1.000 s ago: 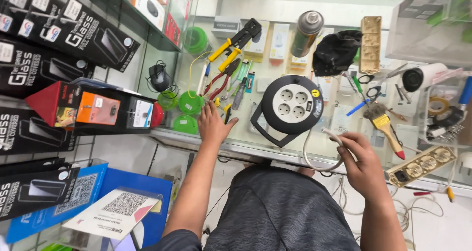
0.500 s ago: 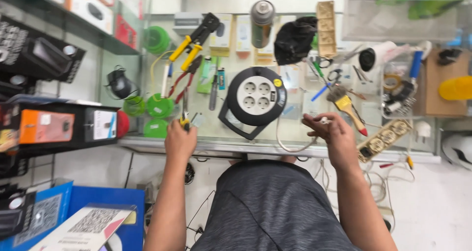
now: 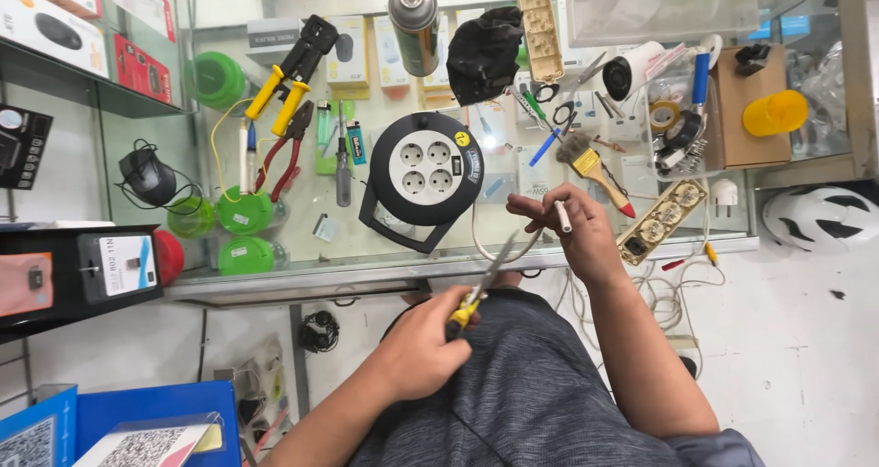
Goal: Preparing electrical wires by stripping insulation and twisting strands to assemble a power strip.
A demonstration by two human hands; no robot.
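While the left hand (image 3: 426,352) sat low in the centre of the frame, its fingers were wrapped tight around the yellow handle of a slim metal-bladed cutting tool (image 3: 482,287), whose blade pointed up and to the right toward the other hand. The right hand (image 3: 572,233), just right of centre, was pinching the end of a thin white cable (image 3: 561,216) between thumb and fingers, the cut end poking upward. That cable looped down and back over the front edge of the glass worktop (image 3: 302,270). On the worktop just left of the right hand lay a round black-and-white extension reel (image 3: 427,165) with four sockets. Further up the frame stood a grey spray can (image 3: 414,14), and toward the upper left lay a yellow-handled crimping tool (image 3: 288,73) and red-handled pliers (image 3: 286,156). To the right of the hand rested a paintbrush (image 3: 591,165) with a yellow and red handle and a beige socket strip (image 3: 664,220).
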